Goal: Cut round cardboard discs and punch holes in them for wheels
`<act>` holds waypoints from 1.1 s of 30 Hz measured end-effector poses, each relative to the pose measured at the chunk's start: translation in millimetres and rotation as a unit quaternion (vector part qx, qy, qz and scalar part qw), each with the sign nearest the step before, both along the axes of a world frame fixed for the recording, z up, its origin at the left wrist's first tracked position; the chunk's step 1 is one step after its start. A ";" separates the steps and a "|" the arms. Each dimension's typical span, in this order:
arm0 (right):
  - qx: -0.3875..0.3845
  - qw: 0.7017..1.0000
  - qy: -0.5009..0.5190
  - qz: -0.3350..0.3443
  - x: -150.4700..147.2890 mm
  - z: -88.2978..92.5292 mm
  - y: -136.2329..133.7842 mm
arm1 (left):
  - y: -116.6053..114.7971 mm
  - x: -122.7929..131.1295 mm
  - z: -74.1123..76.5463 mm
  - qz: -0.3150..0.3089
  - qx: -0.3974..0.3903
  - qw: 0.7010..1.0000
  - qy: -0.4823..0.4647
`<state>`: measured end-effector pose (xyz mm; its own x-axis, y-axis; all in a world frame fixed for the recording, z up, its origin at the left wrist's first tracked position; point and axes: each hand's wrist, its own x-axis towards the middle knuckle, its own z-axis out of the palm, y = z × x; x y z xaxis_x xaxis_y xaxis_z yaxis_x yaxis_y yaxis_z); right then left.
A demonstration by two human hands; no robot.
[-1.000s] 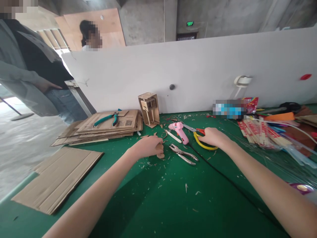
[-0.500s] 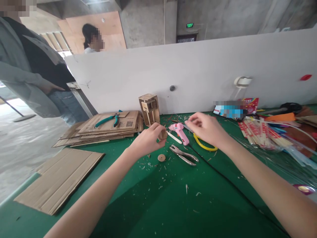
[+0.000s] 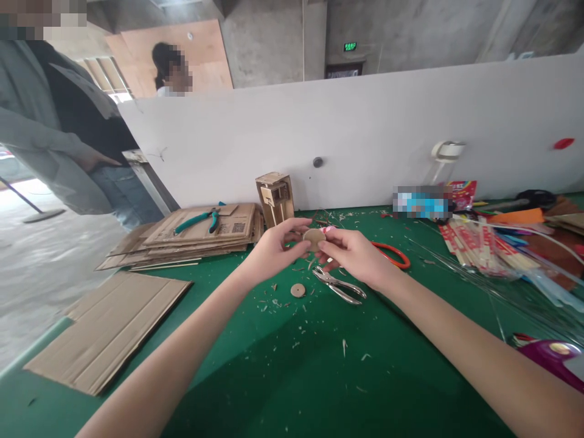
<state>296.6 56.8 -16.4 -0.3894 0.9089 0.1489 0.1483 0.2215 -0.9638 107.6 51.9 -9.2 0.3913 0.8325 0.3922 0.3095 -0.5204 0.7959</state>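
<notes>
Both hands meet above the green table (image 3: 296, 377), pinching a small round cardboard disc (image 3: 314, 238) between them. My left hand (image 3: 277, 246) grips the disc's left edge with thumb and fingers. My right hand (image 3: 350, 255) holds its right edge, fingers closed. A second cardboard disc (image 3: 297, 290) lies on the table just below the hands. A metal hole punch (image 3: 340, 285) lies beside it under my right hand. A small cardboard model (image 3: 275, 198) stands behind the hands, against the white partition.
A stack of cardboard sheets (image 3: 191, 234) with teal pliers (image 3: 201, 219) lies at the left, a large sheet (image 3: 104, 328) nearer. Orange-handled scissors (image 3: 392, 254), stick packets (image 3: 483, 243) and thin wires lie right. A person in a grey jacket (image 3: 41, 134) stands at left.
My left hand lifted one cardboard disc off the table, leaving another lying there. My right hand let go of the scissors and came left to grip the raised disc.
</notes>
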 end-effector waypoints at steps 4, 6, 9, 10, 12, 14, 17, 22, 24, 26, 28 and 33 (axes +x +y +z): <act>0.004 1.000 -0.028 0.005 1.9 -3.0 1.5 | 4.1 -2.7 2.2 -0.018 -0.100 0.994 -0.047; 0.013 0.999 -0.040 0.008 2.0 -4.9 1.7 | 4.3 -1.0 3.1 0.000 -0.113 0.992 -0.052; 0.011 0.999 -0.033 0.002 1.6 -5.7 1.4 | 3.2 1.9 4.3 0.032 -0.131 0.989 -0.064; 0.010 1.000 -0.027 -0.001 1.3 -5.5 1.2 | 3.0 2.3 4.5 0.036 -0.139 0.987 -0.066; 0.012 1.000 -0.020 -0.001 0.8 -5.0 0.8 | 3.3 2.0 3.9 0.027 -0.155 0.985 -0.070; 0.017 1.000 -0.022 0.000 0.4 -4.8 0.7 | 4.6 0.5 2.3 0.010 -0.173 0.982 -0.077; 0.015 1.000 -0.023 0.000 -0.3 -4.5 0.4 | 7.2 -1.7 -0.5 0.008 -0.201 0.975 -0.099; -0.067 0.995 0.071 -0.003 -1.9 -2.3 -0.8 | 7.8 0.1 -0.4 0.036 -0.216 0.972 -0.089; -0.103 0.988 0.115 -0.002 -2.1 -2.3 -0.9 | 6.7 3.1 -0.1 0.057 -0.203 0.972 -0.101; -0.115 0.985 0.132 0.006 -1.9 -3.4 -0.8 | 5.3 6.9 -0.6 0.072 -0.193 0.971 -0.124; -0.105 0.986 0.126 0.015 -1.7 -5.1 -0.6 | 3.7 10.8 -1.6 0.077 -0.195 0.966 -0.149; -0.096 0.989 0.113 -0.011 -2.4 -5.8 -0.8 | 0.7 16.8 -1.6 0.082 -0.222 0.954 -0.184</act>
<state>294.2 56.0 -22.1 -0.3458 0.9368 0.0528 -0.0728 0.0293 -0.9969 124.4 52.6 -10.8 0.1463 0.9866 0.0722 0.0150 -0.0752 0.9971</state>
